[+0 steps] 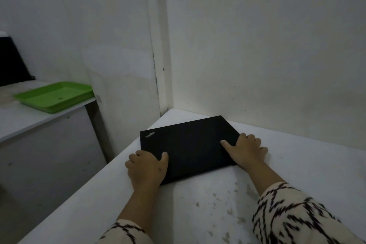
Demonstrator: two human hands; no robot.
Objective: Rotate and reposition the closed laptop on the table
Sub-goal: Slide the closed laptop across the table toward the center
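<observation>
A closed black laptop (190, 144) lies flat on the white table (198, 204), near the corner where two walls meet, with its logo at the far left corner. My left hand (146, 166) grips its near left corner, thumb on the lid and fingers curled over the edge. On the right side, my right hand (245, 149) holds the edge, thumb lying on the lid and fingers wrapped around the side. The laptop sits skewed to the table's edges.
The table's left edge drops off just beside my left hand. A lower white desk (29, 117) at the left carries a green tray (55, 97) and a dark object (10, 63). White walls close off the far and right sides.
</observation>
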